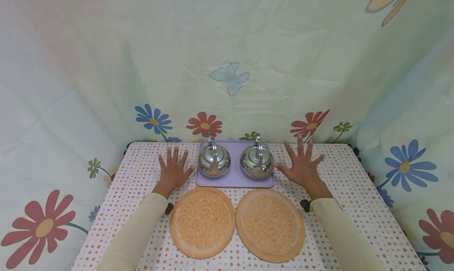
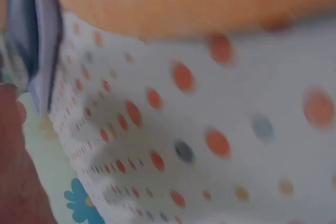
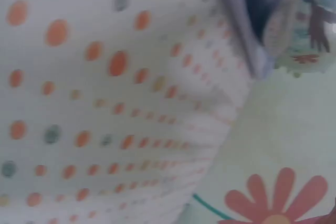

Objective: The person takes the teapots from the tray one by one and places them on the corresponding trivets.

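Two shiny metal kettles stand side by side on a lilac tray (image 1: pixel 235 180) in the head view, the left kettle (image 1: pixel 214 162) and the right kettle (image 1: pixel 257 164), each with its handle raised. My left hand (image 1: pixel 173 173), fingers spread, is just left of the tray and holds nothing. On the other side my right hand (image 1: pixel 302 167) is spread too, its thumb tip close to the right kettle; whether they touch I cannot tell. Nearer to me lie two round orange-patterned mats, the left mat (image 1: pixel 203 222) and the right mat (image 1: pixel 270 225), their edges nearly meeting.
A dotted cloth covers the table (image 1: pixel 142 172). Behind it and at both sides hangs a pale curtain (image 1: pixel 283 66) printed with flowers and butterflies. The left wrist view shows a blurred strip of the tray (image 2: pixel 47 45) and a mat edge (image 2: pixel 157 19).
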Available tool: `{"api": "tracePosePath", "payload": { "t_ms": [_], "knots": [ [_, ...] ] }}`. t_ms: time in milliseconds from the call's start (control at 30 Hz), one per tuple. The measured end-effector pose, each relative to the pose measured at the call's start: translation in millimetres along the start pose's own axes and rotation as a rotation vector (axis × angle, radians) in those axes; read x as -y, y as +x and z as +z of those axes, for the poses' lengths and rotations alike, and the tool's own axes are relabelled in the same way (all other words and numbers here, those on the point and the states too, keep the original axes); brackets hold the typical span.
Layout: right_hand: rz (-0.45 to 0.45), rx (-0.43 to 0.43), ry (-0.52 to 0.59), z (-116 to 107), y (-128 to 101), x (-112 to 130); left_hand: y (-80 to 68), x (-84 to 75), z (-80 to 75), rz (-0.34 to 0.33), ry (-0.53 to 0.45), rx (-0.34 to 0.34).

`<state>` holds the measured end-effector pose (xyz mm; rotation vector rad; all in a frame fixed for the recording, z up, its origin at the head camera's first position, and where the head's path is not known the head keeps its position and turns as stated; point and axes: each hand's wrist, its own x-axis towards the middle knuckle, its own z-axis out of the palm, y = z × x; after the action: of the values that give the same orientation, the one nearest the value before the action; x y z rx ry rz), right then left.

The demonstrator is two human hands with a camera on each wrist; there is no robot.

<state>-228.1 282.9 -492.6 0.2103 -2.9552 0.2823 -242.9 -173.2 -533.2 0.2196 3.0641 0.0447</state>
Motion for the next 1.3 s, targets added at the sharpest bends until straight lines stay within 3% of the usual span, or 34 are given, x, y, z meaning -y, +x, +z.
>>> {"api": "tracePosePath", "payload": {
  "t_ms": [167, 267, 433, 667, 867, 1033, 1300],
  "knots": [
    [-0.063, -0.128, 0.062, -14.7, 5.3, 15.6, 3.1, -2.6, 2.1, -0.012, -0.139, 0.083],
    [-0.111, -0.21, 0.098, -23.4, 7.6, 26.1, 6.8, -4.5, 5.5, -0.021, -0.196, 0.087],
    [-0.215, -0.341, 0.243, -34.6, 9.9, 44.1, 10.3, -9.0, 2.7, -0.01, -0.347, 0.054],
    [-0.316, -0.393, 0.411, -46.3, 11.9, 68.6, 10.8, -19.1, -6.1, -0.028, -0.658, -0.035],
    [-0.422, -0.365, 0.504, -48.9, 11.6, 85.2, 11.1, -27.3, -4.5, -0.141, -0.829, 0.032],
    [-0.425, -0.308, 0.661, -51.1, 10.1, 99.9, 9.9, -30.8, -4.3, -0.204, -0.988, 0.105],
    [-0.371, -0.198, 0.863, -44.6, 6.8, 115.0, 9.9, -34.3, -1.4, -0.246, -1.019, 0.176]
  ]
}}
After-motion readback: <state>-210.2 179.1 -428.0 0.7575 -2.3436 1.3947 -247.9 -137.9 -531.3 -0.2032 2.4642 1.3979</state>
